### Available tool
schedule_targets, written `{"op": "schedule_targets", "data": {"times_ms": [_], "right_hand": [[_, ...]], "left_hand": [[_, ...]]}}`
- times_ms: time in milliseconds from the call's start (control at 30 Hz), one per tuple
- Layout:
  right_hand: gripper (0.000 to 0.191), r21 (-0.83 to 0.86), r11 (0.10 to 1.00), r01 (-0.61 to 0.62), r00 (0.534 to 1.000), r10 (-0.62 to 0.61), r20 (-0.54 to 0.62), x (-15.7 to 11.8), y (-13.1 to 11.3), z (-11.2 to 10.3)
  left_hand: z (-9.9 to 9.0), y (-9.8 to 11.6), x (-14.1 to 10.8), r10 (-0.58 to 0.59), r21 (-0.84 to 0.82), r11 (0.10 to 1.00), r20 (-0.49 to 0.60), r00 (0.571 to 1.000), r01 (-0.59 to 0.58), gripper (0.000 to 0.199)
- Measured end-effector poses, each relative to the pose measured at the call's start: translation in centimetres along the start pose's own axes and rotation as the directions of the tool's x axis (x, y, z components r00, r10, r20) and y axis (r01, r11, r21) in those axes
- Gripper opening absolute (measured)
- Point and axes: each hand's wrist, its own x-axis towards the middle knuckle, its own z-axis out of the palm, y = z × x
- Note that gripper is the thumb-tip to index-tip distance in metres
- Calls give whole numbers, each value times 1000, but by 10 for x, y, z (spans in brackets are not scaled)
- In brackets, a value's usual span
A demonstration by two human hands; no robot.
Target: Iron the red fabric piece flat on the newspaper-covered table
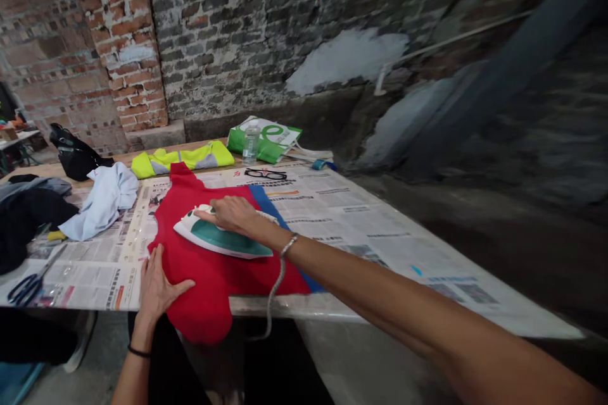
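A red garment with a blue band at its right end lies across the newspaper-covered table, one part hanging over the front edge. On it rests a white and teal iron, its tip pointing left. My right hand is closed round the iron's handle from above. The iron's grey cord hangs down over the table edge below my right wrist. My left hand lies with fingers spread on the garment's left edge, holding nothing.
Scissors, a pale blue cloth and dark clothes lie at the left. Behind are a black bag, a yellow vest, a bottle, a green-white bag and glasses. A person's leg shows lower left.
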Motion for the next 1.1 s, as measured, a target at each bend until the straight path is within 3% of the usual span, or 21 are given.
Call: {"op": "schedule_targets", "data": {"times_ms": [133,200,300,400,467,633,733,800,867,967,1033,1100], "right_hand": [[63,-14,974,228,970,-226,85,-25,12,-2],[59,-17,959,284,952,-280,125,-28,19,-4],[60,-28,982,188,977,-184,107,-19,18,-5],[68,-30,999,19,1000,-19,7,-5,3,-2],[71,-19,1000,-10,999,9,-49,-1,-9,0],[68,-11,978,209,978,-209,-14,-16,-18,-1],[60,-8,931,364,929,-362,77,-27,-4,-5],[54,-8,917,399,911,-395,123,-29,10,-6],[53,-19,937,348,930,-343,133,-26,24,-7],[62,-36,992,124,989,-120,92,-18,38,-5],[68,-24,999,-39,997,41,62,-16,41,-4],[71,-4,993,-122,991,122,56,-21,38,-3]], "left_hand": [[-2,3,1,-8,2,1000,11,1000,8,109],[-3,5,1,-11,-6,1000,18,1000,12,111],[-4,6,0,-14,-19,1000,21,1000,15,112],[-4,6,0,-13,-23,1000,21,1000,13,114],[-4,4,1,-10,-23,1000,11,1000,11,116],[-4,2,2,7,-18,1000,-5,1000,-7,122],[-4,1,3,16,-9,1000,-16,1000,-16,123],[-4,1,3,16,-9,1000,-14,1000,-16,123],[-5,2,2,16,-16,1000,-5,1000,-16,122],[-5,4,1,25,-22,999,-11,1000,-25,119],[-4,4,1,32,-19,999,-37,999,-33,117],[-3,3,1,39,-17,999,-59,998,-40,116]]}}
